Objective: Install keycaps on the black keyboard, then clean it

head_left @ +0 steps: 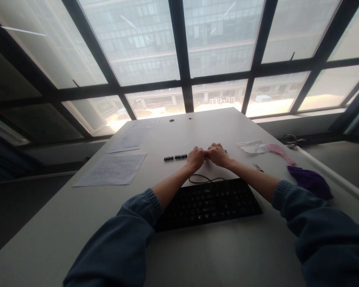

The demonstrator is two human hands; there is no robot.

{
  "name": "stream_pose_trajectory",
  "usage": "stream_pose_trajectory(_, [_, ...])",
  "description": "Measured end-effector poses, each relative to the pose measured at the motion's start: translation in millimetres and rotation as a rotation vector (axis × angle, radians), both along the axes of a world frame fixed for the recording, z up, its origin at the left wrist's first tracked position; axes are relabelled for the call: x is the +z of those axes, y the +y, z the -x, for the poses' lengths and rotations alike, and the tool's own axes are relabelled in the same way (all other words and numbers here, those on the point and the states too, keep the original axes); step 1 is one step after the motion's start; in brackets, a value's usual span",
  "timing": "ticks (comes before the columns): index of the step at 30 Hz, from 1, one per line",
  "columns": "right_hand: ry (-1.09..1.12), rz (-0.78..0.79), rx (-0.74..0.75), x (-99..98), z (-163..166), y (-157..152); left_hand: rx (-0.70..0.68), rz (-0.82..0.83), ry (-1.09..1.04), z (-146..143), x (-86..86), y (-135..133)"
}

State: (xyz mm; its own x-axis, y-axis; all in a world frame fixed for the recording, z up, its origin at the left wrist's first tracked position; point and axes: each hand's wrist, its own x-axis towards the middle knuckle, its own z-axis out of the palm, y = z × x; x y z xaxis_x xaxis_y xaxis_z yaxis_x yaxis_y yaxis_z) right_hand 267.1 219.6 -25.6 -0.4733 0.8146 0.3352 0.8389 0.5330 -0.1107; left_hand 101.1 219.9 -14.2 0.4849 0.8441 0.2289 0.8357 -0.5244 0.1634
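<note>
Beyond the black keyboard (209,201), my left hand (196,158) and my right hand (217,154) meet close together over the white table. Both have curled fingers with the fingertips pressed inward. Whatever they pinch, if anything, is hidden behind the knuckles. A row of small black keycaps (175,158) lies on the table just left of my left hand. Another dark bit shows at the right edge of my right hand, probably part of the same row. The keyboard's thin black cable (202,176) loops on the table between my forearms.
Written sheets of paper (110,170) lie at the left. Off to the right are a crumpled white tissue (253,147), a pink hairbrush (279,152), a purple cloth (310,182) and a small metal-tipped tool (258,168). Large windows (143,44) stand behind the white table (227,251).
</note>
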Motion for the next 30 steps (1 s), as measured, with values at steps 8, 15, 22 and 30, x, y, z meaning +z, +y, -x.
stream_pose_trajectory(8, [0.068,-0.018,-0.064,0.0,-2.0,-9.3,0.004,0.008,-0.013,5.2,0.7,3.4])
stream_pose_trajectory(15, [0.395,-0.046,-0.029,17.8,-20.2,-59.1,-0.008,0.034,-0.082,7.7,16.5,-7.9])
stream_pose_trajectory(22, [0.633,0.204,0.094,20.6,-37.1,-136.4,-0.216,0.305,-0.374,25.4,33.3,-77.7])
stream_pose_trajectory(30, [0.558,0.372,0.104,8.5,-35.4,-153.9,-0.233,0.466,-0.283,22.5,26.6,-125.3])
